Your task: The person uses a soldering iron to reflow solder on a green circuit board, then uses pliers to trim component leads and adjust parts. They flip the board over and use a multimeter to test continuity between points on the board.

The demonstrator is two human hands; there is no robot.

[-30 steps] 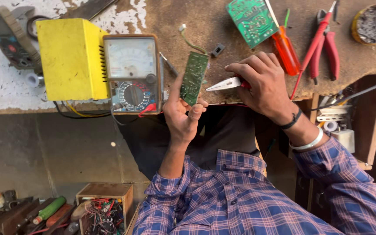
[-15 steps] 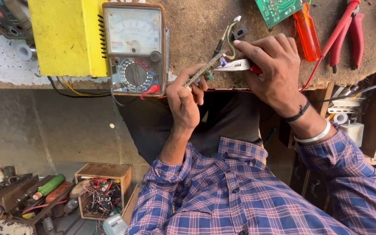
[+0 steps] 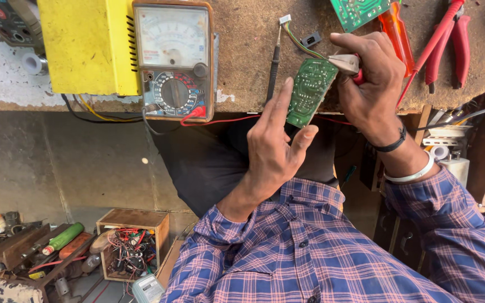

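left hand (image 3: 273, 148) holds green circuit board (image 3: 310, 91) upright, long axis tilted slightly right.

Small green fibreglass circuit board (image 3: 310, 92): matt. Worn brown wooden workbench (image 3: 248, 56): rough, pitted. Yellow metal box (image 3: 88, 47): smooth paint. Red-handled pliers (image 3: 444, 39): glossy plastic grips.

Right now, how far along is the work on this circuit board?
Done: the board is off the bench, in the left hand. In hand: the right hand holds a red-handled tool at its top edge. Left: its wires are attached, and the meter lies untouched.
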